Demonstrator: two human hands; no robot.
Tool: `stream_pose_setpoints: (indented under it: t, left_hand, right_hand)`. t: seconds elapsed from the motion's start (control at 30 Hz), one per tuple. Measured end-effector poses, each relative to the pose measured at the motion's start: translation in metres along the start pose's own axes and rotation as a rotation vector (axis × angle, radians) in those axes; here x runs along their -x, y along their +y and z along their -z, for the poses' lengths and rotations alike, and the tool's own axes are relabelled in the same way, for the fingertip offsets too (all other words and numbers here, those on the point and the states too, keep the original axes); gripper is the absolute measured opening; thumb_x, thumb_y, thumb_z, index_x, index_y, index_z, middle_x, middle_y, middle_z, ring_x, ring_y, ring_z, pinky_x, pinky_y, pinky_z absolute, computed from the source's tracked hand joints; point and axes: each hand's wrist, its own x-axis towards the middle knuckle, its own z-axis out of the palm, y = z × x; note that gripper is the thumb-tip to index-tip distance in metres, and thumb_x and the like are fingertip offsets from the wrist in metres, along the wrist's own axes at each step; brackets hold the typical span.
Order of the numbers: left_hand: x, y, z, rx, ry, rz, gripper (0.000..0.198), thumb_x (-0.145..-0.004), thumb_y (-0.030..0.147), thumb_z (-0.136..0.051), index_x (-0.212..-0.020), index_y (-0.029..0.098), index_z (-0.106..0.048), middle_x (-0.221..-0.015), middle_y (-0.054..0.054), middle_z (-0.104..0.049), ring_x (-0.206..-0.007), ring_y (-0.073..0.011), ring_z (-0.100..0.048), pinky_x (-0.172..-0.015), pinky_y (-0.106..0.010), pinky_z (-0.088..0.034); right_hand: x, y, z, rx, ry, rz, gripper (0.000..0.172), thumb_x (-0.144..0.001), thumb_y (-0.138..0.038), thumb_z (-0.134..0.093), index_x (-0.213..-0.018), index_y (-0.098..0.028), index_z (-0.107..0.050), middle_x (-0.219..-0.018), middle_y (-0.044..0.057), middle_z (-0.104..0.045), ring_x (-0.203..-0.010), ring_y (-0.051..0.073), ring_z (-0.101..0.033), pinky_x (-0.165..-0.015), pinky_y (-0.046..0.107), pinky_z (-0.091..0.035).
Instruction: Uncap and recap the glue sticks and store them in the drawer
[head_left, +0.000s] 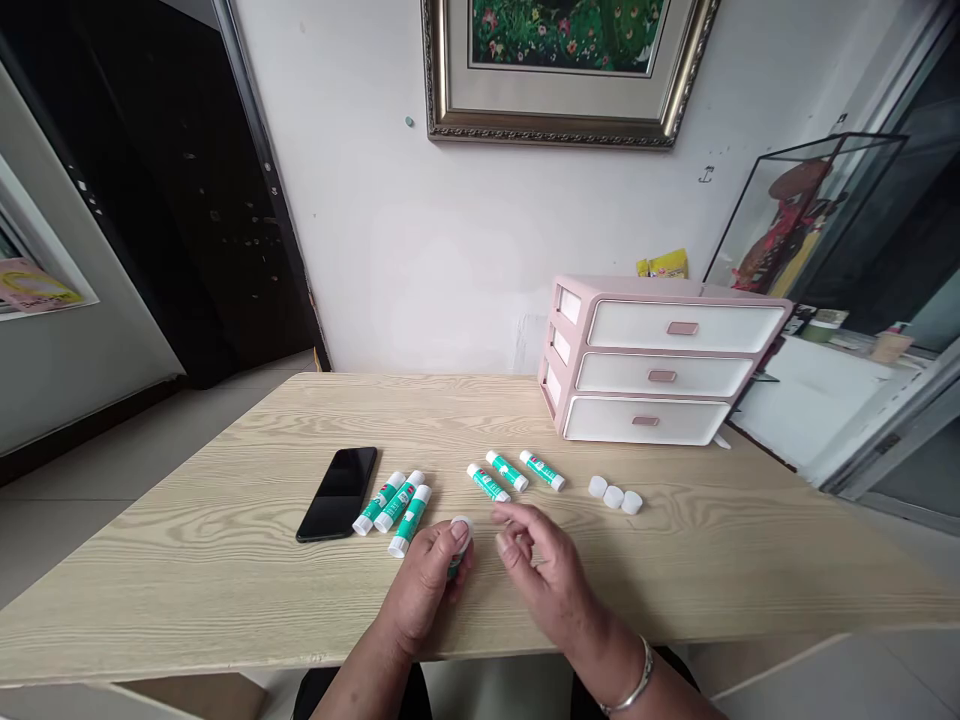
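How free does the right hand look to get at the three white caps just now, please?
Probably yes: the right hand appears to hold nothing, and no object shows between it and the white caps.

A room in a home is suggested: a gilt-framed floral picture (pixel 566 40) is hung at top centre, a dark door (pixel 165 180) is seen at upper left, a pink-and-white three-drawer unit (pixel 660 375) is set on a wood-grain table (pixel 225 580) at right, and a glass display case (pixel 802 215) is placed at upper right.

Wood-grain table (pixel 225 590) with phone (pixel 337 495), glue sticks (pixel 410 521), white caps (pixel 613 497), drawer unit (pixel 660 376).
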Motion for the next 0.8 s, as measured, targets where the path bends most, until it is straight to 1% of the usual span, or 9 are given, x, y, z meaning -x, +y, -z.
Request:
stream_pose_setpoints:
  t: [0.07, 0.13, 0.23, 0.3, 0.4, 0.53, 0.67, 0.73, 0.8]
  left_hand:
    - [0.000, -0.002, 0.002, 0.011, 0.008, 0.007, 0.056, -0.091, 0.067, -0.045, -0.065, 0.019, -0.056, -0.056, 0.002, -0.044, -0.051, -0.0114, -0.038, -0.047, -0.024, -0.029]
    - [0.000, -0.003, 0.003, 0.000, 0.004, -0.007, 0.053, -0.092, 0.062, -0.042, -0.064, 0.019, -0.056, -0.056, 0.002, -0.044, -0.052, -0.0119, -0.036, -0.048, -0.025, -0.028]
    - [0.000, -0.005, 0.005, -0.023, -0.009, -0.048, 0.052, -0.094, 0.056, -0.038, -0.062, 0.020, -0.056, -0.055, 0.002, -0.043, -0.053, -0.0124, -0.035, -0.050, -0.026, -0.028]
    - [0.000, -0.007, 0.006, -0.015, -0.016, -0.065, 0.051, -0.094, 0.054, -0.037, -0.062, 0.020, -0.056, -0.055, 0.002, -0.042, -0.053, -0.0127, -0.034, -0.051, -0.027, -0.027]
    - [-0.001, -0.011, 0.007, -0.002, -0.008, -0.071, 0.049, -0.093, 0.052, -0.037, -0.061, 0.020, -0.056, -0.055, 0.001, -0.043, -0.053, -0.0131, -0.034, -0.051, -0.028, -0.025]
    - [-0.001, -0.012, 0.007, -0.014, 0.022, -0.076, 0.049, -0.094, 0.053, -0.037, -0.061, 0.021, -0.055, -0.055, 0.001, -0.042, -0.053, -0.0136, -0.035, -0.052, -0.028, -0.027]
    - [0.000, -0.004, 0.004, -0.103, 0.114, -0.053, 0.057, -0.099, 0.061, -0.033, -0.060, 0.022, -0.049, -0.056, 0.002, -0.040, -0.053, -0.0135, -0.036, -0.051, -0.027, -0.029]
    - [0.001, 0.001, 0.002, -0.174, 0.165, -0.016, 0.059, -0.099, 0.067, -0.035, -0.066, 0.022, -0.053, -0.059, 0.003, -0.044, -0.054, -0.0137, -0.039, -0.053, -0.027, -0.031]
    - [0.001, 0.003, 0.001, -0.253, 0.217, 0.000, 0.055, -0.096, 0.070, -0.043, -0.075, 0.021, -0.059, -0.062, 0.003, -0.048, -0.056, -0.0146, -0.042, -0.057, -0.028, -0.035]
  right_hand:
    - [-0.007, 0.012, 0.009, 0.014, 0.082, -0.056, 0.027, -0.101, -0.035, -0.057, -0.123, -0.023, -0.068, -0.108, 0.007, -0.076, -0.086, 0.018, -0.069, -0.075, 0.030, -0.056]
    - [-0.015, 0.023, 0.018, 0.085, 0.135, -0.100, 0.028, -0.101, -0.037, -0.055, -0.121, -0.022, -0.068, -0.109, 0.008, -0.076, -0.090, 0.020, -0.070, -0.077, 0.030, -0.056]
    - [-0.029, 0.031, 0.028, 0.233, 0.156, -0.122, 0.029, -0.102, -0.037, -0.052, -0.120, -0.021, -0.069, -0.109, 0.009, -0.076, -0.092, 0.021, -0.070, -0.081, 0.034, -0.056]
    - [-0.038, 0.033, 0.031, 0.321, 0.145, -0.097, 0.029, -0.101, -0.034, -0.051, -0.119, -0.021, -0.069, -0.109, 0.009, -0.076, -0.096, 0.023, -0.070, -0.087, 0.037, -0.056]
    - [-0.048, 0.034, 0.028, 0.430, 0.101, -0.024, 0.029, -0.099, -0.027, -0.050, -0.118, -0.021, -0.070, -0.114, 0.010, -0.076, -0.105, 0.025, -0.069, -0.097, 0.042, -0.054]
    - [-0.054, 0.036, 0.015, 0.579, 0.015, 0.002, 0.030, -0.097, -0.024, -0.052, -0.119, -0.022, -0.071, -0.114, 0.010, -0.076, -0.110, 0.027, -0.068, -0.099, 0.044, -0.053]
    - [-0.054, 0.038, 0.005, 0.640, -0.093, 0.033, 0.034, -0.099, -0.022, -0.053, -0.129, -0.024, -0.069, -0.126, 0.009, -0.071, -0.121, 0.026, -0.063, -0.105, 0.043, -0.050]
    - [-0.054, 0.039, 0.003, 0.661, -0.154, 0.056, 0.036, -0.100, -0.019, -0.052, -0.132, -0.025, -0.067, -0.126, 0.009, -0.071, -0.123, 0.025, -0.060, -0.106, 0.043, -0.048]
    - [-0.053, 0.041, 0.002, 0.696, -0.201, 0.060, 0.038, -0.099, -0.016, -0.053, -0.134, -0.026, -0.066, -0.120, 0.008, -0.072, -0.121, 0.025, -0.061, -0.106, 0.043, -0.047]
